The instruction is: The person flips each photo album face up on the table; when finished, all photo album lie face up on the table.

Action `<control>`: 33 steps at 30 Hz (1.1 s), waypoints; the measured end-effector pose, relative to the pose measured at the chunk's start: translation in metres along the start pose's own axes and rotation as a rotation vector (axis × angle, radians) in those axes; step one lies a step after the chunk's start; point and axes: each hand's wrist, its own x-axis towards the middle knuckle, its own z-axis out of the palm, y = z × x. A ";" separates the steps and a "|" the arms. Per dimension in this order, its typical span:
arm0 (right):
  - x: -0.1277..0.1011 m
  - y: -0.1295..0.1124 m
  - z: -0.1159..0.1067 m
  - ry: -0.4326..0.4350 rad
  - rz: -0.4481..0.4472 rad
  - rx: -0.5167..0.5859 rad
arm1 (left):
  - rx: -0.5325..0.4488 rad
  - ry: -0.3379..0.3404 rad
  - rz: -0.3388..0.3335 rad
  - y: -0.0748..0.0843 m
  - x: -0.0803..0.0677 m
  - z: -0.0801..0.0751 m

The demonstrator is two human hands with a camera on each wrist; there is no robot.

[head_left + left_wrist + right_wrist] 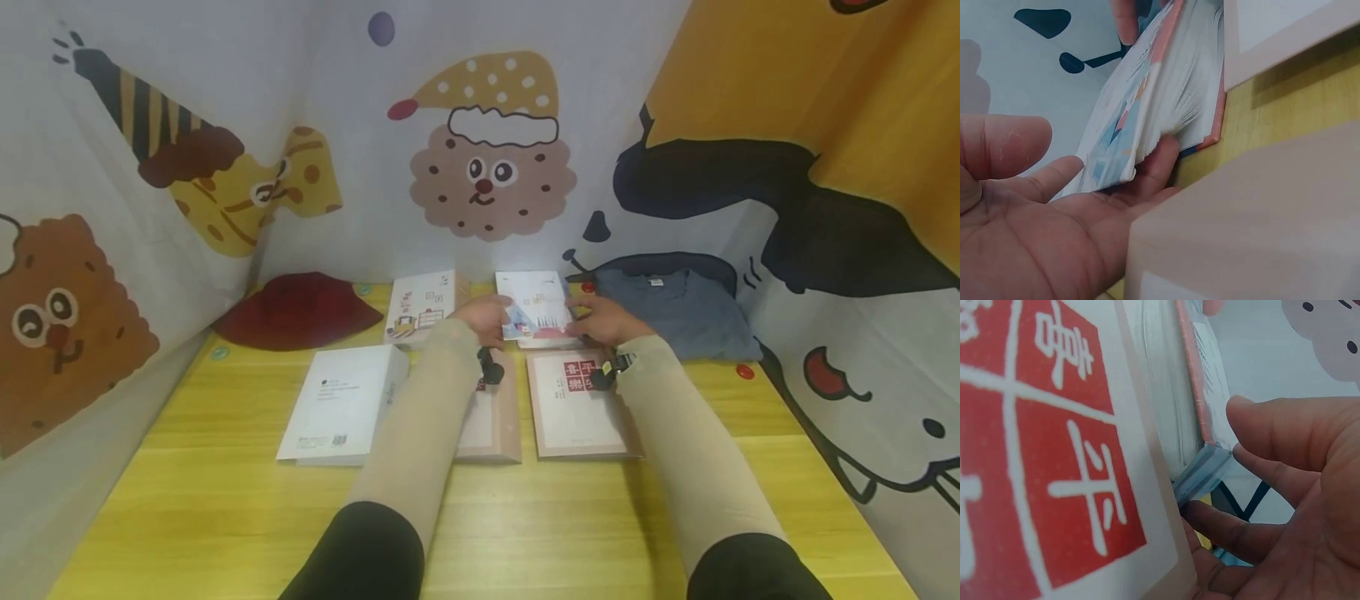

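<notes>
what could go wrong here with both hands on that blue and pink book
The left hand and right hand hold the blue and pink book only at its lower corners, so the grip looks shallow and it could slip.

In the left wrist view its pages fan loose, so they may bend or flop open.

The beige book with the red seal lies right beside it, so the lifted book could catch on it or nudge it.

the left hand (1029,219) lies palm up, its fingertips (1163,153) tucked under the corner of a pale blue and pink paperback (1147,106) whose pages fan open. the book's lower edge rests on the yellow wooden table (1285,106). a beige book cover (1254,219) fills the foreground; another (1272,31) lies at top right.
</notes>
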 end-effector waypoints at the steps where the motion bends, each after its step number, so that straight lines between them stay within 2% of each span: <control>1: 0.000 0.000 0.000 0.001 0.000 -0.001 | 0.006 0.003 -0.001 0.000 -0.001 0.000; 8: 0.000 -0.001 0.001 -0.006 0.009 0.016 | 0.029 -0.010 0.012 0.009 -0.021 0.007; 14: 0.003 0.001 0.001 -0.011 0.008 0.014 | -0.011 0.009 0.000 0.015 -0.030 0.009; 19: 0.004 0.000 0.001 -0.009 0.031 0.028 | -0.080 -0.003 -0.008 0.013 -0.028 0.008; 23: 0.004 -0.001 0.001 -0.016 0.051 0.036 | 0.001 0.013 0.011 0.012 -0.028 0.008; 26: 0.005 0.000 0.001 -0.020 0.048 0.042 | 0.033 0.035 0.009 0.007 -0.016 0.005; 30: 0.006 0.001 0.002 -0.021 0.036 0.040 | -0.006 0.031 0.006 0.002 -0.005 0.002; 33: 0.006 0.001 0.002 -0.023 0.040 0.040 | -0.015 0.011 0.019 0.005 -0.016 0.004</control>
